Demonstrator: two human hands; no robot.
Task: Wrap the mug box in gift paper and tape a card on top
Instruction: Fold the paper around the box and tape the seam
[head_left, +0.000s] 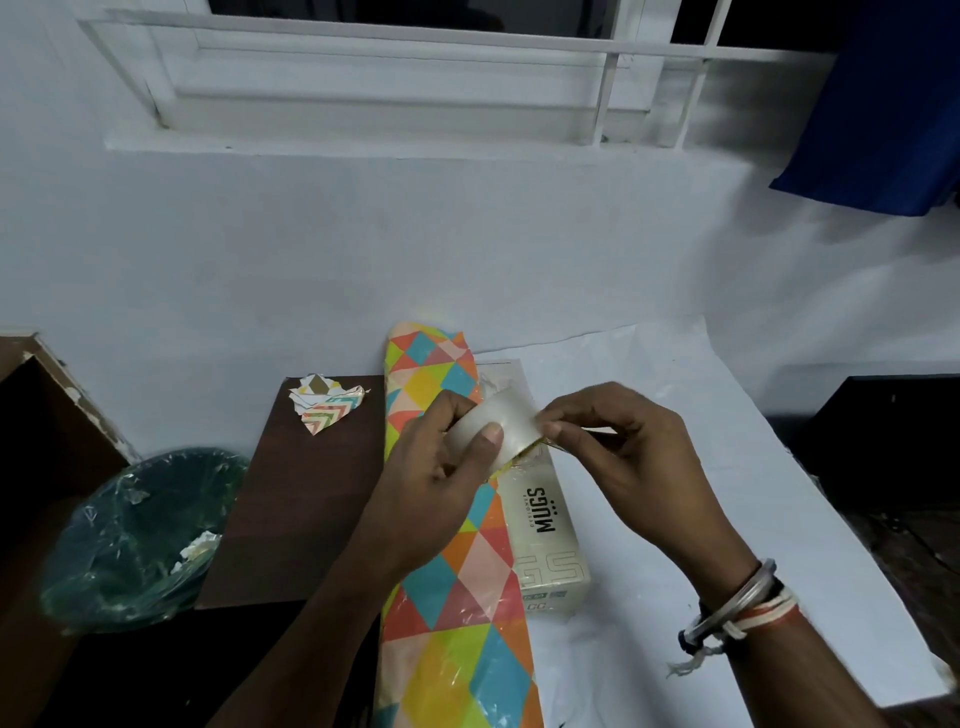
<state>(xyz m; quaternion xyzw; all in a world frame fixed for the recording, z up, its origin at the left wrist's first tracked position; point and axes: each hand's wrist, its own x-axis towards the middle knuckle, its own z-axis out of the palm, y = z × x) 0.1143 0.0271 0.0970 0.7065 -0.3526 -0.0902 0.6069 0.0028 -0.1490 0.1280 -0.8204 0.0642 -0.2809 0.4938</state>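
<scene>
A cream mug box (550, 535) printed "MUGS" lies on the white underside of the gift paper sheet (675, 467). The paper's coloured triangle side (457, 613) is folded up over the box's left edge. Above the box my left hand (441, 483) grips a roll of clear tape (498, 423), thumb across its face. My right hand (623, 452) pinches the tape's loose end at the right side of the roll. No card is in view.
A dark brown board (296, 493) lies left of the paper with torn patterned paper scraps (324, 402) on its far end. A bin lined with a green bag (140, 535) stands lower left. A white wall and window rise behind; a dark object (893, 431) sits at right.
</scene>
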